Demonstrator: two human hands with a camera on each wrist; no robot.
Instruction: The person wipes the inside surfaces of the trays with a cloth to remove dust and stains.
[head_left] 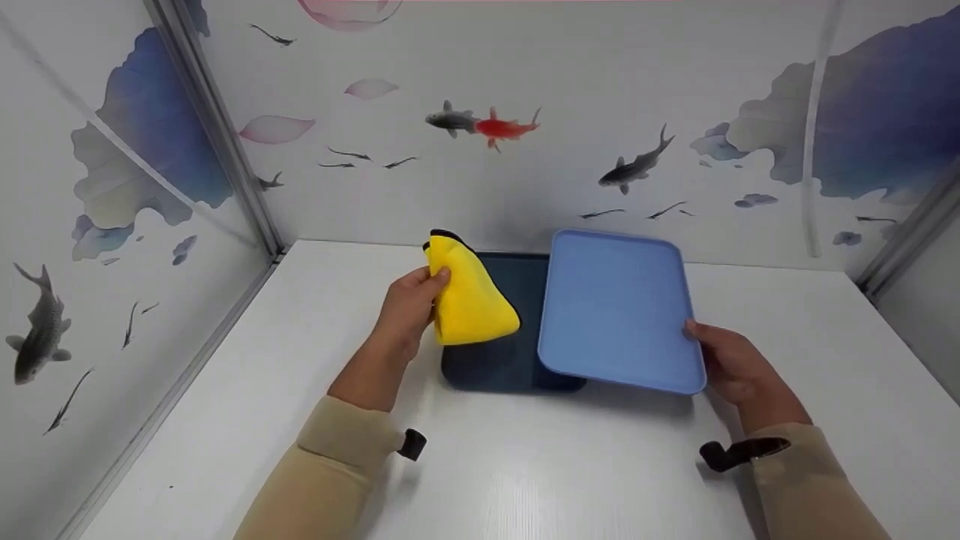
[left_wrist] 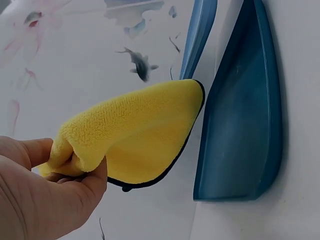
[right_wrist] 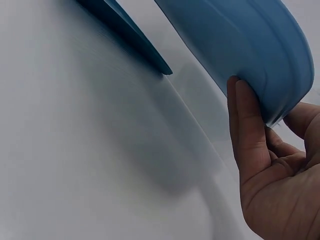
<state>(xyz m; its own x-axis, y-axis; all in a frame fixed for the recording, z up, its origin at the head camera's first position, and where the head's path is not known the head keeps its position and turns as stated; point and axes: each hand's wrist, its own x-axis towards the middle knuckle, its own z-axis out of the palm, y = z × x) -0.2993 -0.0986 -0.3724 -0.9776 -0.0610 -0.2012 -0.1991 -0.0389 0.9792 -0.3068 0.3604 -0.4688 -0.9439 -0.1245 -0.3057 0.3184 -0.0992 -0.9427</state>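
A folded yellow cloth [head_left: 472, 300] with black edging is pinched between the thumb and fingers of my left hand [head_left: 409, 307]. It is held up over the left part of a dark blue tray [head_left: 502, 367], which lies on the table. My right hand [head_left: 735, 367] grips the right edge of a light blue tray [head_left: 619, 311], thumb on top and fingers underneath. This tray is raised off the table and partly covers the dark one. In the right wrist view, the fingers [right_wrist: 250, 120] press against the underside of the light blue tray [right_wrist: 250, 45].
The white table [head_left: 525, 465] reaches back to a white wall [head_left: 540, 60] printed with fish and petals. A similar panel [head_left: 45, 187] stands at the left, joined by a metal post [head_left: 217, 120]. Dark wrist mounts [head_left: 412, 444] sit by both sleeves.
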